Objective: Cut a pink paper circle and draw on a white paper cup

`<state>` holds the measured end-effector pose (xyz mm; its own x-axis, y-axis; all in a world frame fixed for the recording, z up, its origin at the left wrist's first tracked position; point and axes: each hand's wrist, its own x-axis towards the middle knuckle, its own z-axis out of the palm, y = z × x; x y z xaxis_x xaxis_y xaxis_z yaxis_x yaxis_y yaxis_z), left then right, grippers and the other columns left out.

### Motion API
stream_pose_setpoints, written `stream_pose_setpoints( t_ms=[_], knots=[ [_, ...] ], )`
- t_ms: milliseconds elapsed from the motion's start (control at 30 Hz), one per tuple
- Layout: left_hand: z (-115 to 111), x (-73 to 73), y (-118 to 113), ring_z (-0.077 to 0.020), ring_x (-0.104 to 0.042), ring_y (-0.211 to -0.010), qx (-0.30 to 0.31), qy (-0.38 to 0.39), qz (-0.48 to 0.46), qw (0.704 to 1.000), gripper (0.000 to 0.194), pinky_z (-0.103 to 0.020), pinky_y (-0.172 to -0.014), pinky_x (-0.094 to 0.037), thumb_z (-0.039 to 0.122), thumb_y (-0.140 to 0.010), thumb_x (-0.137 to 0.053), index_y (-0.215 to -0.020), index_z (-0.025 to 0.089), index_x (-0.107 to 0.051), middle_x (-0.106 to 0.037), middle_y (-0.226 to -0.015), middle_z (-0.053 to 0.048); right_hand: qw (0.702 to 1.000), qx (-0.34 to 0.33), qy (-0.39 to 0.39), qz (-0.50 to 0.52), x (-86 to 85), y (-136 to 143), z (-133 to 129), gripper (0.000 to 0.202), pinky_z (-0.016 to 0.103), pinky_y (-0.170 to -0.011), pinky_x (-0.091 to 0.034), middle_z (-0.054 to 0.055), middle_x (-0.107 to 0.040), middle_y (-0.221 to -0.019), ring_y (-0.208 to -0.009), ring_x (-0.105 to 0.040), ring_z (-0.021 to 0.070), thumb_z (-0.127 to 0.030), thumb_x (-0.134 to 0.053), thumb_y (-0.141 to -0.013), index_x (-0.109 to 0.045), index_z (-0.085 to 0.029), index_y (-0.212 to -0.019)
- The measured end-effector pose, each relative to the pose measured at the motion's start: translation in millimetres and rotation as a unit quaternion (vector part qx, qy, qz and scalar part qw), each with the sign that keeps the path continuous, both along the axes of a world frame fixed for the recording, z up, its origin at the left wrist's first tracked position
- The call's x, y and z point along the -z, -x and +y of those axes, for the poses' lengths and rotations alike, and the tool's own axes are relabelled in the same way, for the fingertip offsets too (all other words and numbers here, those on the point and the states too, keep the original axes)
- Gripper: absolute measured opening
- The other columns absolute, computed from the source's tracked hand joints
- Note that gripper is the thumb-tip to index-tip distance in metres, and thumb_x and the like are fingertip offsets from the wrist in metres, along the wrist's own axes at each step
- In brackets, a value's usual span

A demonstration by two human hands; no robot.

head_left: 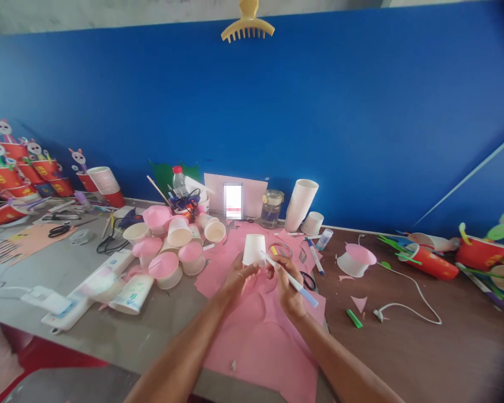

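My left hand [236,277] is closed around the lower side of a white paper cup [254,247], held up over pink paper [252,350]. A white marker [296,284] with a pale blue end is gripped between the fingers of my right hand [290,294]. Its tip points at the cup's right side; whether it touches, I cannot tell. Any mark on the cup is too small to make out. Just past my right hand lie black-handled scissors [308,281] and a blue-and-white marker [315,256].
Pink-topped paper cups [166,268] crowd the left, beside a white power strip [90,288]. Behind are a phone-like bright screen [234,201], a glass jar [272,208] and a cup stack [302,204]. A white cable [420,305] and a pink-topped cup [356,261] lie right.
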<state>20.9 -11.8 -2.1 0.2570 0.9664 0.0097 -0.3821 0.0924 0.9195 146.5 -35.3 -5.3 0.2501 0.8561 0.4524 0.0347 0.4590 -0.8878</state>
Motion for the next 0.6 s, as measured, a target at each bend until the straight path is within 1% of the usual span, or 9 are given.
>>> stream_pose_setpoints(
  t_ms=[100, 333, 467, 600],
  knots=[
    [-1.2, -3.0, 0.1, -0.0206, -0.057, -0.084, 0.029, -0.017, -0.009, 0.999, 0.033, -0.037, -0.083, -0.041, 0.040, -0.073, -0.069, -0.095, 0.015, -0.064, -0.064, -0.091, -0.008, 0.999, -0.019, -0.023, 0.018, -3.5, 0.9, -0.8, 0.016, 0.032, -0.059, -0.047, 0.001, -0.061, -0.074, -0.057, -0.052, 0.0136, -0.035, -0.051, -0.089, -0.058, -0.021, -0.095],
    [-2.4, -6.0, -2.3, -0.0194, -0.057, -0.081, 0.027, 0.006, -0.018, 0.999, 0.032, -0.034, -0.078, -0.042, 0.038, -0.071, -0.071, -0.094, 0.016, -0.063, -0.064, -0.086, -0.007, 1.000, -0.014, -0.013, 0.005, -8.6, 0.9, -0.2, 0.017, 0.032, -0.057, -0.048, 0.002, -0.063, -0.076, -0.055, -0.053, 0.0133, -0.035, -0.054, -0.088, -0.057, -0.022, -0.097],
    [-2.8, -6.0, -1.6, -0.0207, -0.057, -0.086, 0.031, 0.014, -0.024, 0.999, 0.035, -0.035, -0.080, -0.042, 0.037, -0.070, -0.072, -0.098, 0.018, -0.062, -0.064, -0.088, -0.005, 1.000, -0.013, -0.006, 0.006, -12.7, 1.0, -1.0, 0.018, 0.031, -0.056, -0.048, 0.002, -0.064, -0.076, -0.055, -0.053, 0.0131, -0.035, -0.054, -0.087, -0.057, -0.021, -0.098],
    [-3.4, -6.0, -0.2, -0.0222, -0.056, -0.088, 0.028, 0.007, -0.011, 1.000, 0.033, -0.036, -0.080, -0.040, 0.037, -0.072, -0.071, -0.098, 0.020, -0.062, -0.063, -0.088, -0.005, 1.000, -0.010, -0.008, 0.002, -13.1, 1.4, -1.1, 0.018, 0.031, -0.056, -0.048, 0.002, -0.064, -0.077, -0.055, -0.054, 0.0129, -0.035, -0.054, -0.088, -0.059, -0.021, -0.097]
  ],
)
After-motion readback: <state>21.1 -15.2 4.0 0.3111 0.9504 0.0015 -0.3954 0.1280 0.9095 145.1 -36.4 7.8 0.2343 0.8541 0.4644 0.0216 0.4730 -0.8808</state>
